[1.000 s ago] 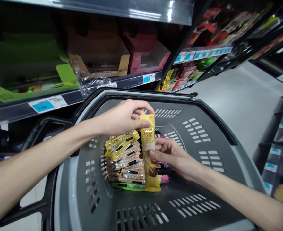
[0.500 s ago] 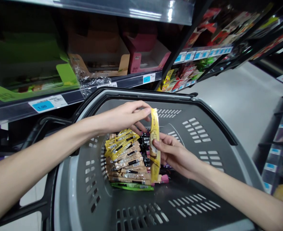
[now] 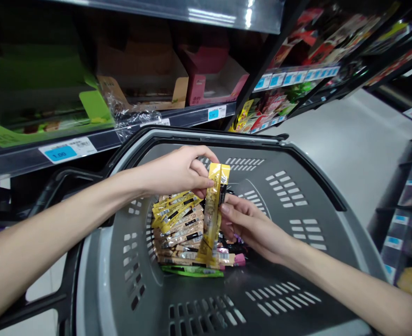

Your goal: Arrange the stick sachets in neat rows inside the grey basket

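A long, narrow yellow snack packet [image 3: 212,214] hangs nearly upright above the basket's contents. My left hand [image 3: 194,170] pinches it near the top, thumb on the front. My right hand [image 3: 244,219] is closed at its right edge, the thumb against the side and the fingertips partly hidden. Below, inside the grey shopping basket [image 3: 272,275], lies a row of similar packets: yellow ones [image 3: 176,207] at the top, tan ones [image 3: 185,238] in the middle and a green one [image 3: 192,271] at the bottom. Black and pink packets lie partly behind the held one.
Behind the basket runs a shelf with a green display box [image 3: 27,107], a tan box [image 3: 143,79] and a pink box [image 3: 215,79]. Price tags [image 3: 67,149] line its edge. To the right are the grey aisle floor [image 3: 356,135] and another shelf of goods.
The yellow packet has turned to show a wider face with a black strip at its right. It has moved slightly left, and my left hand now grips its upper part.
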The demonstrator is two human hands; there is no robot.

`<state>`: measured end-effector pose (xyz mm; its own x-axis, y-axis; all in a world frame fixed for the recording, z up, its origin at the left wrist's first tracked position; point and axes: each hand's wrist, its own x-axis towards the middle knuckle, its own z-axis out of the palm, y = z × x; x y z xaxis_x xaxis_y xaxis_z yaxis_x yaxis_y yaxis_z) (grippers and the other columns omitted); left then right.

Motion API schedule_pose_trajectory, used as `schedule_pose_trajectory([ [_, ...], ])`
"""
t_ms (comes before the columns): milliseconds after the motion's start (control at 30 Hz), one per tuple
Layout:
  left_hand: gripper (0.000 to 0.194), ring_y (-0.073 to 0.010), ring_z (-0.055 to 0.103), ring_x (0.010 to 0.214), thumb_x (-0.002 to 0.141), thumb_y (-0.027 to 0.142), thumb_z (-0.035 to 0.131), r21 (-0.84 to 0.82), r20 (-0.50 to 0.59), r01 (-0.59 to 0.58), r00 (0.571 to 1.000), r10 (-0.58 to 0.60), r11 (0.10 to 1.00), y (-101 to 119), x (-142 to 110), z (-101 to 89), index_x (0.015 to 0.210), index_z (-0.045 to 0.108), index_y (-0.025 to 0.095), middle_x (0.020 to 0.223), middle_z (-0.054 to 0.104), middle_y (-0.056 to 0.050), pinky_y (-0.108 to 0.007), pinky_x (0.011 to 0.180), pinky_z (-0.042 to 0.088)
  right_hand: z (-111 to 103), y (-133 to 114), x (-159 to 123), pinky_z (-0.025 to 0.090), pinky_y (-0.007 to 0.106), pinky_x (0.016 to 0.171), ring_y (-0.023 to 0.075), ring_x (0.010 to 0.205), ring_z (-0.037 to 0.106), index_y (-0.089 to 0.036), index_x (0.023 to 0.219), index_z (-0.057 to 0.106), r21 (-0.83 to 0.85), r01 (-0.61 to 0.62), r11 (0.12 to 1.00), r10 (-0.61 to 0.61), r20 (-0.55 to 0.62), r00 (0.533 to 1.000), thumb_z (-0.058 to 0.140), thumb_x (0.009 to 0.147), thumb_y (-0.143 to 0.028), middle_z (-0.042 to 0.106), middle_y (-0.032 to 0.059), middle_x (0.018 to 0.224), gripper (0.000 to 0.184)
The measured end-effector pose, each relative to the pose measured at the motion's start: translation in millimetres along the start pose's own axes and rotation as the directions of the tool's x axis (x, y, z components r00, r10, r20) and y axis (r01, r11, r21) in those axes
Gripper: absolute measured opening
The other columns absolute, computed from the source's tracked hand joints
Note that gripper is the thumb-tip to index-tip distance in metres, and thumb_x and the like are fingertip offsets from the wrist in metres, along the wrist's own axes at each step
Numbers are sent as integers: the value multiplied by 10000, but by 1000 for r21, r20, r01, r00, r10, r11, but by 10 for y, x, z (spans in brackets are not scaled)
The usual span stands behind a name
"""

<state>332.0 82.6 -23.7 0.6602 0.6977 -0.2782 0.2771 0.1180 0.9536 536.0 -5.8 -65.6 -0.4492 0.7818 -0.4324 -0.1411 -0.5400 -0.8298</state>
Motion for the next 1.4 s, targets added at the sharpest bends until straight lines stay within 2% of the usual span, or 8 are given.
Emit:
schedule_pose_trajectory([
  [233, 335, -140, 723, 678, 843, 173, 644, 5, 57, -27, 998, 27, 1000, -38, 2, -7, 1148, 509, 190, 789, 717, -1, -216, 629, 548, 17, -6, 6, 374, 207, 544, 87, 615, 482, -198, 905, 652, -56, 42, 998, -45, -63, 997, 795, 809, -359, 566, -33, 742, 235],
  [333, 349, -156, 726, 712, 850, 221, 655, 21, 79, -52, 996, 50, 998, -62, 6, -16, 1161, 499, 190, 801, 721, -12, -241, 650, 551, 1, 6, 9, 361, 227, 565, 100, 611, 475, -195, 868, 666, -108, 58, 992, -67, -85, 994, 786, 818, -360, 572, -29, 689, 211],
  [467, 447, -175, 728, 738, 835, 293, 686, 44, 91, -6, 996, 2, 999, -93, 6, -24, 1213, 474, 182, 868, 747, -56, -270, 669, 552, -24, 14, 12, 318, 229, 547, 96, 580, 435, -187, 793, 649, -95, 68, 993, -80, -129, 988, 803, 801, -342, 541, -40, 622, 219],
  [667, 579, -190, 738, 825, 800, 279, 716, 160, 225, -20, 974, -17, 987, -149, 3, -19, 1306, 444, 207, 971, 767, -68, -242, 651, 520, -33, -6, 18, 285, 225, 524, 83, 557, 387, -179, 733, 641, -79, 78, 994, -91, -181, 979, 833, 763, -316, 520, -49, 613, 237],
  [933, 494, -165, 720, 744, 802, 311, 706, 275, 119, -137, 987, 107, 952, -170, 10, 3, 1247, 516, 209, 897, 768, -33, -236, 624, 489, -6, -27, 13, 283, 221, 505, 78, 550, 393, -181, 741, 652, -47, 76, 996, -84, -201, 976, 837, 759, -316, 531, -51, 624, 229],
  [1167, 445, -143, 697, 725, 811, 295, 675, 315, 111, -153, 986, 123, 937, -162, 6, -4, 1225, 534, 213, 881, 759, -16, -223, 614, 463, -15, -58, 14, 313, 215, 525, 81, 552, 427, -189, 780, 674, -42, 38, 998, -43, -138, 989, 815, 791, -317, 544, -50, 596, 191],
  [1267, 371, -138, 688, 757, 822, 288, 655, 328, 123, -171, 983, 137, 929, -149, 5, -13, 1172, 575, 197, 902, 751, -24, -215, 616, 454, -11, -37, 6, 385, 214, 567, 94, 635, 538, -201, 872, 708, -56, 22, 998, -27, -102, 994, 824, 778, -283, 644, -24, 727, 170],
  [1400, 354, -131, 681, 765, 836, 304, 651, 308, 123, -186, 980, 154, 933, -114, -3, -6, 1165, 576, 196, 905, 740, -18, -209, 618, 461, 20, 24, -5, 501, 266, 755, 136, 829, 661, -220, 1011, 723, -66, 14, 998, -12, 25, 1000, 826, 772, -268, 733, 11, 914, 265],
])
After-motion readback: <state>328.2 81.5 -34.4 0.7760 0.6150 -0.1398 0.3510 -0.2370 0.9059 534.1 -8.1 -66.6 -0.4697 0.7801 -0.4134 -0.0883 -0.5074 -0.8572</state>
